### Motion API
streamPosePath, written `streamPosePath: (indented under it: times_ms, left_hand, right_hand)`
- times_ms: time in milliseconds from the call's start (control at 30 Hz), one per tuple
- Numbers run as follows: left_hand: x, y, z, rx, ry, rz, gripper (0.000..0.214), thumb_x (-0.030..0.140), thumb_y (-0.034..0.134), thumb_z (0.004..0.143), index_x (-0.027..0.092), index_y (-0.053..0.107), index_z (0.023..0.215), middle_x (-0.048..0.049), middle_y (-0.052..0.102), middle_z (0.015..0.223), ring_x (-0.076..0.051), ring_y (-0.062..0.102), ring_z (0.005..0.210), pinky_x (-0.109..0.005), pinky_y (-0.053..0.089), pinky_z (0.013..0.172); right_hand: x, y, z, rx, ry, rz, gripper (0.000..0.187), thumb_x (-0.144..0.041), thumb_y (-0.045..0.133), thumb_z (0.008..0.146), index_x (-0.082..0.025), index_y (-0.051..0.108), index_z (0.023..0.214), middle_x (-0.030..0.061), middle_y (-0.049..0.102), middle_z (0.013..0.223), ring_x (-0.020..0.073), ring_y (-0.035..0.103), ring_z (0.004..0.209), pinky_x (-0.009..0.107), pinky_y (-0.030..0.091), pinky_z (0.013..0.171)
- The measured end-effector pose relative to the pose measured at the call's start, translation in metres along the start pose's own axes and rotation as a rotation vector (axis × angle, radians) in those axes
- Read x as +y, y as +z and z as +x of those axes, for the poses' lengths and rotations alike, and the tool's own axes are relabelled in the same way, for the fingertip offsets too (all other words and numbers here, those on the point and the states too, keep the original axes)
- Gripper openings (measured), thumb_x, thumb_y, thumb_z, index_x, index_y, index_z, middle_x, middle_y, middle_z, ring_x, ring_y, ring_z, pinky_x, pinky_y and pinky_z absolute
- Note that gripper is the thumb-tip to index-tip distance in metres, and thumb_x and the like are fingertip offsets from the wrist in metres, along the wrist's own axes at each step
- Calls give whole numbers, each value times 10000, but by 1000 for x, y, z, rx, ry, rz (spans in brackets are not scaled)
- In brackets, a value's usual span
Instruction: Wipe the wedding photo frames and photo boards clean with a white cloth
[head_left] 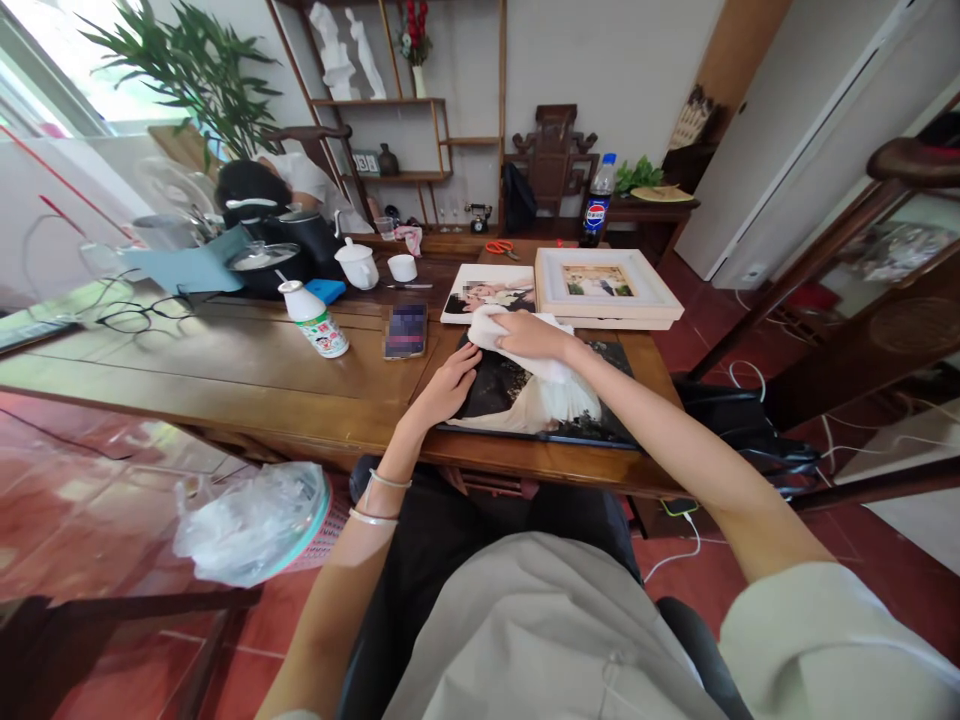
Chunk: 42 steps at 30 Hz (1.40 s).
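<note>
A large dark photo print (570, 400) lies flat at the near edge of the wooden table (247, 370). My left hand (448, 385) rests flat on the print's left edge, fingers stretched out. My right hand (534, 337) presses a crumpled white cloth (491, 328) onto the print's upper left part, fingers curled over it. Just beyond lie a second photo print (487, 292) and a white-framed picture (606, 285).
A phone (406, 330) and a white bottle (315, 318) lie left of the prints. Teapot, cup, scissors and a Pepsi bottle (598, 205) stand farther back. A bin with a plastic bag (255, 520) sits on the floor at left. Another person sits behind the table at far left.
</note>
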<state>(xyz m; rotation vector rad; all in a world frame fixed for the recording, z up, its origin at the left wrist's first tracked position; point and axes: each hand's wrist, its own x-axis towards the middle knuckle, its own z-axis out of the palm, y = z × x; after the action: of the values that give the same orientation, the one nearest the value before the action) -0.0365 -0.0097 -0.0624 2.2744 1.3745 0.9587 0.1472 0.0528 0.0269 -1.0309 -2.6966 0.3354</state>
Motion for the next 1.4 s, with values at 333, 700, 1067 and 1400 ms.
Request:
streamPosePath:
  times_ms: [333,700,1067,1400]
  left_hand:
    - [2,-1,-1,-7,-7,-24,447,280,348,911,147,518,1302,-90,421,1441,-212,315,1375,-417,227,1153]
    - [-1,1,-1,8,21,-32,451,301,341,921,120,515,1295,-117,413,1443,-205,316,1375,-416,234,1148]
    - [2,-1,-1,10,22,-8,458,318,346,916,124,520,1293,-115,426,1434,-219,329,1368,-419,236,1146]
    - [2,-1,-1,10,29,-14,467,331,339,921,117,518,1295,-123,424,1434,-214,329,1369,-416,243,1143]
  right_hand:
    - [-1,4,-2,29,-14,-25,450,-141,431,805,-70,541,1236,156,577,1286,270,543,1156,346,390,957]
    - [54,-7,-142,121,222,-215,359,-145,454,804,-108,626,1116,156,643,1145,320,562,1085,422,441,908]
    - [-47,3,-178,-89,-185,-53,371,-28,500,614,-185,695,887,75,473,1404,250,375,1323,449,250,1112]
    - [82,-14,-126,57,216,-172,248,-229,463,847,-154,642,1001,102,661,1105,302,501,1192,461,353,1021]
